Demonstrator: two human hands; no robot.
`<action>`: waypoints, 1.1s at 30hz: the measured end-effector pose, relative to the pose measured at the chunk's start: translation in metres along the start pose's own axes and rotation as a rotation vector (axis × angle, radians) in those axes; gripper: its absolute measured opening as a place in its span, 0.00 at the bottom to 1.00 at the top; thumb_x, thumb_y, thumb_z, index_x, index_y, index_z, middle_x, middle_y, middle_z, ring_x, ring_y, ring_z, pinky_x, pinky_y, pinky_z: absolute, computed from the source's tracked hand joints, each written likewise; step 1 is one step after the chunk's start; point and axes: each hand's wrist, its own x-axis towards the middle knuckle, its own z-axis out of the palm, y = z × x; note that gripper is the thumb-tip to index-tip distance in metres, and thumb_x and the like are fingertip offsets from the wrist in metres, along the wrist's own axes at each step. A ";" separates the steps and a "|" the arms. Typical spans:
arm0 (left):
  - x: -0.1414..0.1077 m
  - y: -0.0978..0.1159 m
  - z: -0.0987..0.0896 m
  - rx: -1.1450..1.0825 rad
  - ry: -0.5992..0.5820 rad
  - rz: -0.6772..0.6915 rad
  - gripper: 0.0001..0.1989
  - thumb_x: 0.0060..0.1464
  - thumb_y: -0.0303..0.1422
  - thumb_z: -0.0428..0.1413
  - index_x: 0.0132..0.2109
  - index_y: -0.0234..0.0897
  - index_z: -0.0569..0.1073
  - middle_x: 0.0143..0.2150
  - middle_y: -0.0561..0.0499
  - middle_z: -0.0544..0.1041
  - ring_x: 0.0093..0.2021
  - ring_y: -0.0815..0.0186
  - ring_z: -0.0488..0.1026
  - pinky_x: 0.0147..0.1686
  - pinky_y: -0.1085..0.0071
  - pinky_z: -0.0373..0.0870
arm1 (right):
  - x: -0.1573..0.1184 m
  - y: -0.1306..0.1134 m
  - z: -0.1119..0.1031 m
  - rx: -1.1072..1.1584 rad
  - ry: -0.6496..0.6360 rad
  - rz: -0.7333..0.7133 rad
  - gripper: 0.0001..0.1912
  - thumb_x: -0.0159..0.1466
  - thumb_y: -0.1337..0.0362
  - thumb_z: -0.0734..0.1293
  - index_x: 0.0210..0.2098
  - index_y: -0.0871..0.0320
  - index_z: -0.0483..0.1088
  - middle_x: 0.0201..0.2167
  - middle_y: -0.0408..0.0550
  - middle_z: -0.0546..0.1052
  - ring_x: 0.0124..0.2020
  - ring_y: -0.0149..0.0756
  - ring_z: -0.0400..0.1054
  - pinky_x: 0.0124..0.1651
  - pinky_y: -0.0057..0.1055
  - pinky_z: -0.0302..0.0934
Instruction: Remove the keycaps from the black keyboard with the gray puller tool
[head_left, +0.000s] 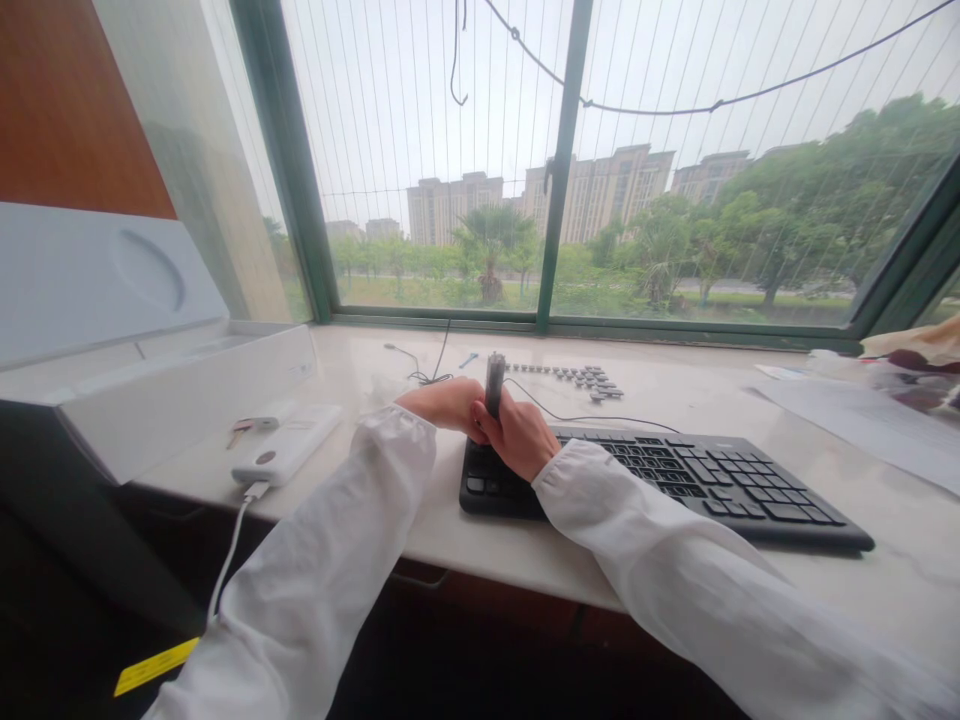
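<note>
My right hand (521, 432) is closed around a dark stick-shaped tool (495, 383) that stands upright, with a lighter, uneven top end. Its lower end is hidden by my fingers, so its exact kind is unclear. Close against it, my left hand (450, 403) has its fingers curled downward; what they hold, if anything, is hidden. Both hands are over the left part of a black keyboard (750, 485). Many keys in the keyboard's middle look stripped of their caps. Behind it, small dark keycaps (596, 381) lie in rows on the white countertop (517, 562).
On the left are a white power bank (289, 443) with a plugged-in cable (229, 555), and an open white box (202, 410). A thin black cable (592, 418) runs behind the keyboard. Papers (870, 420) lie at right. A window frame (559, 180) stands behind the counter.
</note>
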 end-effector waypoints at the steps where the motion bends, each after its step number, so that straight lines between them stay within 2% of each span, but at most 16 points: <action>1: -0.001 0.003 -0.001 0.027 0.002 -0.002 0.09 0.38 0.31 0.62 0.30 0.31 0.76 0.28 0.50 0.76 0.30 0.65 0.70 0.32 0.72 0.65 | 0.000 0.000 0.000 -0.004 0.003 -0.003 0.17 0.70 0.54 0.51 0.45 0.60 0.61 0.28 0.52 0.77 0.28 0.41 0.72 0.29 0.29 0.51; 9: -0.005 0.017 -0.006 0.109 -0.020 -0.059 0.07 0.38 0.31 0.61 0.27 0.32 0.74 0.23 0.52 0.73 0.26 0.67 0.68 0.26 0.73 0.61 | 0.000 0.001 0.001 -0.030 0.006 0.001 0.18 0.70 0.53 0.51 0.46 0.60 0.60 0.28 0.52 0.77 0.28 0.42 0.72 0.28 0.30 0.51; 16: -0.006 0.020 -0.006 0.101 -0.020 -0.063 0.08 0.38 0.31 0.62 0.28 0.31 0.74 0.23 0.52 0.72 0.27 0.66 0.68 0.28 0.72 0.62 | 0.000 0.000 0.002 -0.037 0.024 0.008 0.18 0.70 0.54 0.51 0.46 0.60 0.60 0.28 0.52 0.78 0.28 0.41 0.72 0.28 0.29 0.51; 23: -0.004 0.014 -0.004 0.121 -0.009 -0.044 0.08 0.38 0.31 0.62 0.29 0.32 0.76 0.24 0.52 0.74 0.27 0.67 0.69 0.29 0.72 0.64 | -0.001 -0.002 0.003 -0.093 0.056 0.003 0.17 0.70 0.54 0.52 0.43 0.61 0.61 0.24 0.50 0.76 0.24 0.40 0.71 0.26 0.29 0.48; 26: -0.005 0.011 -0.002 0.072 -0.010 -0.026 0.09 0.40 0.32 0.62 0.33 0.35 0.79 0.27 0.52 0.77 0.28 0.67 0.71 0.31 0.73 0.66 | 0.003 -0.003 -0.003 -0.071 0.170 -0.013 0.17 0.70 0.54 0.51 0.43 0.61 0.61 0.23 0.49 0.76 0.23 0.38 0.70 0.25 0.28 0.48; 29: -0.006 0.010 0.000 0.023 -0.017 -0.011 0.09 0.42 0.34 0.62 0.34 0.38 0.80 0.31 0.52 0.80 0.33 0.67 0.75 0.35 0.75 0.68 | 0.009 0.000 -0.011 -0.053 0.356 0.061 0.18 0.70 0.55 0.49 0.44 0.62 0.62 0.24 0.49 0.75 0.24 0.38 0.69 0.26 0.29 0.48; 33: -0.007 0.007 0.002 -0.026 0.028 0.015 0.08 0.43 0.33 0.62 0.34 0.37 0.80 0.31 0.52 0.80 0.36 0.67 0.77 0.35 0.77 0.69 | 0.014 0.011 -0.017 -0.079 0.364 0.130 0.19 0.69 0.55 0.50 0.45 0.62 0.63 0.23 0.48 0.74 0.23 0.38 0.68 0.26 0.29 0.48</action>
